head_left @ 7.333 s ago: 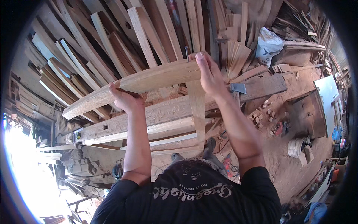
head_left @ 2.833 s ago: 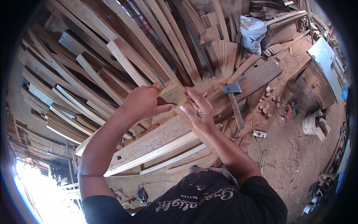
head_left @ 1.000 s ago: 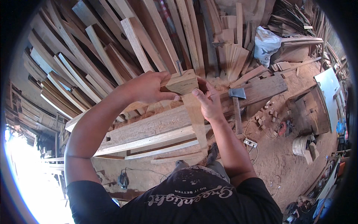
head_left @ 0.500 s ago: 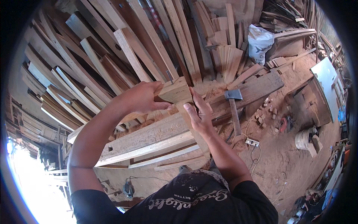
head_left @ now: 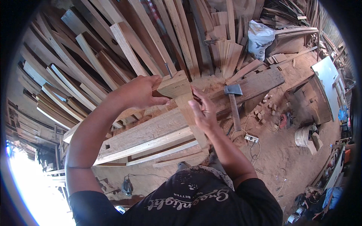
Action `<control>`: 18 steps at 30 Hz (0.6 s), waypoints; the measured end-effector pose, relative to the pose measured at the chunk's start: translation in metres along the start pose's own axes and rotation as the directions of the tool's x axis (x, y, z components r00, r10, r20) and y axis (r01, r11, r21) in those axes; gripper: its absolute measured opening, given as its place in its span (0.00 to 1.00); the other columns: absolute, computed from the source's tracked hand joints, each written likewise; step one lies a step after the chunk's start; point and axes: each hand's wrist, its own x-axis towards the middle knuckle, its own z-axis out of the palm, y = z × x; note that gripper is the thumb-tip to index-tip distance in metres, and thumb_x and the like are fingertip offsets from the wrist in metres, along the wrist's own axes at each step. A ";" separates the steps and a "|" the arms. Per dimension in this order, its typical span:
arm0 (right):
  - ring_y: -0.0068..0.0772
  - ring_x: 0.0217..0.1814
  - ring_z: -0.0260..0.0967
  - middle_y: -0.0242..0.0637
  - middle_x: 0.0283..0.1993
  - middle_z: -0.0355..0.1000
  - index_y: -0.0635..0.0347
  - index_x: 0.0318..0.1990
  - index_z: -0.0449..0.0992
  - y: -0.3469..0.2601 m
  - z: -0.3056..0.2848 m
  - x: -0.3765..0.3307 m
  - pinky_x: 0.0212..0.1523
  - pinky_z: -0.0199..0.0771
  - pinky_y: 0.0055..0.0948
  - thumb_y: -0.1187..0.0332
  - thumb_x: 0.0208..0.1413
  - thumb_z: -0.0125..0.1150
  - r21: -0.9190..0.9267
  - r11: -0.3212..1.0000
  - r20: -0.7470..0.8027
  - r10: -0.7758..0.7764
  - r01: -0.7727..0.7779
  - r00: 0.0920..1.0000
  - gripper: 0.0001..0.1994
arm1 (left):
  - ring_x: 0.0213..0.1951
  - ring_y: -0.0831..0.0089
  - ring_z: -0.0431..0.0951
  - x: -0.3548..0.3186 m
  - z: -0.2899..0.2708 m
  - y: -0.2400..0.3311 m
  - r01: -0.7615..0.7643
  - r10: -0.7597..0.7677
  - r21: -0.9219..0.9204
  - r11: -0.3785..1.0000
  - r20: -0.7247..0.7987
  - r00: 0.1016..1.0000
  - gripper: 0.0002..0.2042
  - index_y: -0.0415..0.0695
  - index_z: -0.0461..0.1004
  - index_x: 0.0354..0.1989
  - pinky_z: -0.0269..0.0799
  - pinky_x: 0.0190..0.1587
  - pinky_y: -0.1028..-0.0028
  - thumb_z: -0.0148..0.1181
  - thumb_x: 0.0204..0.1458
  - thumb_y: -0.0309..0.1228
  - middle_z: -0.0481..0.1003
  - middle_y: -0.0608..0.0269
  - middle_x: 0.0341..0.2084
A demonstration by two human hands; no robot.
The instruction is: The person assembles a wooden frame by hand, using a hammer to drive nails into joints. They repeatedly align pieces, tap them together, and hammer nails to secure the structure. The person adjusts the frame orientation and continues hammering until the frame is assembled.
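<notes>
A thick wooden block (head_left: 175, 86) is joined crosswise to a flat wooden board (head_left: 189, 115), which slants down toward my body. A metal pin like a nail (head_left: 168, 70) stands up from the block's top. My left hand (head_left: 141, 92) grips the block's left end, thumb below and fingers bent over the upper side. My right hand (head_left: 204, 112) holds the right edge, its thumb near the joint and its fingers partly hidden. Behind and below lies a long wooden beam (head_left: 147, 132). To the right, a hatchet-like tool (head_left: 233, 90) with a wooden handle rests on a dark plank.
Many upright boards (head_left: 124, 45) lean at the back left. A white sack (head_left: 260, 39) stands at the back right. Small offcuts (head_left: 260, 111), a power strip (head_left: 251, 138) with cords and a bucket (head_left: 304, 136) are on the dusty floor. A power tool (head_left: 127, 187) lies at lower left.
The whole view has shifted slightly left. The block has tipped a little, showing more of the pin and top. My right thumb has moved slightly toward the board's right edge.
</notes>
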 end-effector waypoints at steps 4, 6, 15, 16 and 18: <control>0.53 0.70 0.68 0.53 0.64 0.73 0.62 0.63 0.72 0.007 -0.080 0.015 0.71 0.65 0.51 0.49 0.67 0.62 -0.624 0.756 -0.081 0.190 -0.198 0.978 0.28 | 0.49 0.51 0.83 -0.005 0.004 -0.008 0.018 -0.018 -0.046 0.999 0.004 1.000 0.34 0.35 0.74 0.55 0.78 0.53 0.56 0.72 0.55 0.55 0.81 0.39 0.44; 0.66 0.63 0.69 0.62 0.59 0.75 0.67 0.69 0.66 0.067 -0.143 -0.004 0.66 0.68 0.51 0.55 0.62 0.67 -0.934 0.328 -0.110 0.121 -0.145 0.986 0.34 | 0.48 0.51 0.83 -0.005 0.001 -0.001 0.006 -0.007 -0.022 1.000 -0.033 0.999 0.33 0.36 0.74 0.54 0.78 0.53 0.55 0.71 0.55 0.55 0.81 0.39 0.43; 0.29 0.21 0.71 0.39 0.30 0.73 0.66 0.64 0.66 0.110 -0.217 0.004 0.19 0.71 0.31 0.53 0.65 0.68 -0.385 0.438 -0.125 0.847 -0.812 0.516 0.30 | 0.44 0.52 0.84 -0.007 -0.005 0.003 -0.020 0.019 -0.024 1.000 -0.023 1.000 0.29 0.37 0.73 0.47 0.79 0.49 0.55 0.71 0.56 0.54 0.81 0.43 0.40; 0.28 0.21 0.70 0.37 0.28 0.71 0.65 0.62 0.68 0.076 -0.194 0.019 0.19 0.71 0.30 0.52 0.66 0.67 -0.380 0.445 -0.117 0.846 -0.810 0.520 0.29 | 0.44 0.52 0.84 -0.010 -0.002 -0.003 -0.012 0.012 -0.025 1.000 -0.021 1.000 0.29 0.37 0.73 0.47 0.79 0.48 0.56 0.71 0.56 0.54 0.81 0.43 0.40; 0.25 0.21 0.69 0.34 0.27 0.69 0.65 0.56 0.72 0.015 -0.173 0.044 0.20 0.71 0.29 0.48 0.67 0.65 -0.430 0.512 -0.143 0.775 -0.744 0.616 0.26 | 0.44 0.52 0.84 -0.008 -0.001 -0.005 -0.022 0.021 -0.027 0.999 -0.028 0.999 0.30 0.37 0.74 0.49 0.80 0.49 0.56 0.71 0.56 0.54 0.81 0.43 0.40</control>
